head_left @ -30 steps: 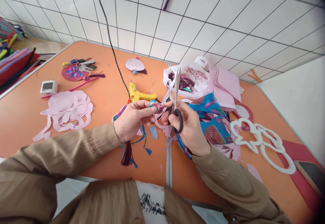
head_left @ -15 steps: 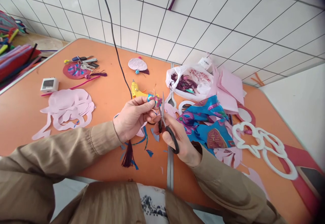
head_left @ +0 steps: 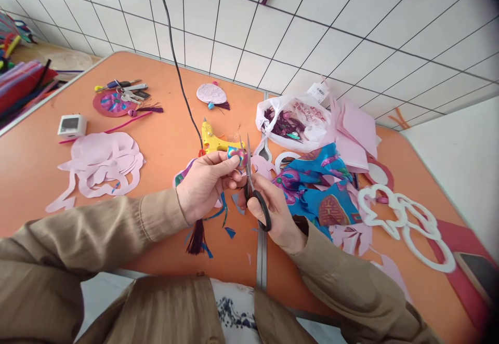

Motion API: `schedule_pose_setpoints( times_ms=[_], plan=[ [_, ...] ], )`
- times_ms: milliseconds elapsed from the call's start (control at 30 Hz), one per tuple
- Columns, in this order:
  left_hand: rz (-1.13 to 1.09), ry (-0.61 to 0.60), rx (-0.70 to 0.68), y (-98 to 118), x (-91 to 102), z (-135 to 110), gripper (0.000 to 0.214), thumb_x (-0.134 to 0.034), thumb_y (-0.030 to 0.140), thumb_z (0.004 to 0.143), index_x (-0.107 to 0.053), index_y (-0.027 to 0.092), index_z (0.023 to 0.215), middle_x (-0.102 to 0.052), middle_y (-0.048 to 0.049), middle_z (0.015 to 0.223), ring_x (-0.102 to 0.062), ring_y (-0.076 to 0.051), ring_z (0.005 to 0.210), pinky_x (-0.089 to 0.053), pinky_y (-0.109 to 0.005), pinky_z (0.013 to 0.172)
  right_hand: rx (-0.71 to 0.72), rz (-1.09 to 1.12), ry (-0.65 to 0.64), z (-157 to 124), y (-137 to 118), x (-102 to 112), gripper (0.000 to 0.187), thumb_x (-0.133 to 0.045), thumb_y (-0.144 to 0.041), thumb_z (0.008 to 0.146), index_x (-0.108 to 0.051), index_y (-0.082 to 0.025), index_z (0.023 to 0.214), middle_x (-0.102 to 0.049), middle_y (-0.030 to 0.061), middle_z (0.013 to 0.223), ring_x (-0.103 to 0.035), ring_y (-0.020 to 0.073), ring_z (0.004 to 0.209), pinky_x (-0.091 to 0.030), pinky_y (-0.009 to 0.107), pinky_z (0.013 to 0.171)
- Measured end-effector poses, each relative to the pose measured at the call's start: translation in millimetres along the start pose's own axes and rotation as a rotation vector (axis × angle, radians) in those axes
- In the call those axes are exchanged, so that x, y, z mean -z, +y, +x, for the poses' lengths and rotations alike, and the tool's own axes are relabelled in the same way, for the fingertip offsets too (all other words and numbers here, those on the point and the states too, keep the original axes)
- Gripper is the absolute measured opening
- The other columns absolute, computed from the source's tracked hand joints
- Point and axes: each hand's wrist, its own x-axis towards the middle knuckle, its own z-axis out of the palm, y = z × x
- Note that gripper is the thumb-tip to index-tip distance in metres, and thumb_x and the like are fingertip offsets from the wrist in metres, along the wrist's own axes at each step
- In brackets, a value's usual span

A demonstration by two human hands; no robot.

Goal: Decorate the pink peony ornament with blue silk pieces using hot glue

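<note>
White tiles cover the wall (head_left: 234,27) behind an orange table (head_left: 163,139), whose two parts meet at a grey seam running between the person's arms. Brown sleeves (head_left: 113,235) reach over it from both sides. To the right lies crumpled blue cloth (head_left: 312,206) with purple and gold patterns, and behind it a white plastic bag (head_left: 315,139) of dark tassels stands beside folded pink sheets (head_left: 356,131). Pink cut-outs (head_left: 101,149) are heaped at the left, while white frames (head_left: 442,267) partly overlap a red sheet (head_left: 463,276) at the far right. Near the middle, the left hand (head_left: 205,185) pinches a small shiny scrap between thumb and fingers; the right hand (head_left: 278,214) is closed on the black handles of the scissors (head_left: 264,211), blades pointing up and slightly parted. Just behind the left hand lies a yellow glue gun (head_left: 218,144), with a black cable (head_left: 175,55) rising near its nozzle. Keys (head_left: 132,95) rest on a round red piece (head_left: 111,106) further left, and a dark tassel (head_left: 196,239) lies below the left wrist. Smallest is the multicoloured scrap (head_left: 234,153) itself, above the table by the scissor blades; whether they bite into its edge is hard to make out.
</note>
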Motion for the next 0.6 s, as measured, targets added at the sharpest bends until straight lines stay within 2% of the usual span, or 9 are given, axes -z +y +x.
schedule_pose_setpoints(
  times_ms=[233, 433, 600],
  plan=[
    [-0.001, -0.004, 0.012, -0.4, 1.3, 1.1, 0.016, -0.06, 0.006, 0.09, -0.064, 0.007, 0.074, -0.061, -0.0029, 0.066, -0.056, -0.006, 0.051, -0.046, -0.013, 0.047, -0.035, -0.043, 0.015, -0.9, 2.1, 0.2, 0.049, -0.06, -0.068, 0.087, -0.053, -0.019, 0.094, -0.041, -0.0036, 0.071, -0.046, 0.0122, 0.06, -0.033, 0.028, 0.055],
    [-0.001, -0.007, 0.01, -0.1, 3.0, 2.6, 0.017, -0.062, 0.007, 0.09, -0.065, 0.007, 0.073, -0.061, -0.0024, 0.062, -0.057, -0.006, 0.05, -0.046, -0.013, 0.045, -0.058, -0.029, 0.041, -1.8, 2.2, 0.3, 0.05, -0.061, -0.068, 0.086, -0.053, -0.019, 0.092, -0.051, -0.0022, 0.069, -0.048, 0.0122, 0.058, -0.034, 0.028, 0.054],
    [-0.012, 0.015, 0.008, 1.7, 3.6, 4.1, 0.015, -0.062, 0.004, 0.088, -0.066, 0.008, 0.075, -0.063, -0.0029, 0.064, -0.059, -0.007, 0.048, -0.047, -0.014, 0.044, -0.099, -0.02, 0.059, -2.2, -2.1, -1.5, 0.053, -0.063, -0.071, 0.083, -0.054, -0.019, 0.09, -0.052, -0.0028, 0.064, -0.047, 0.0113, 0.054, -0.034, 0.026, 0.051]
  ],
)
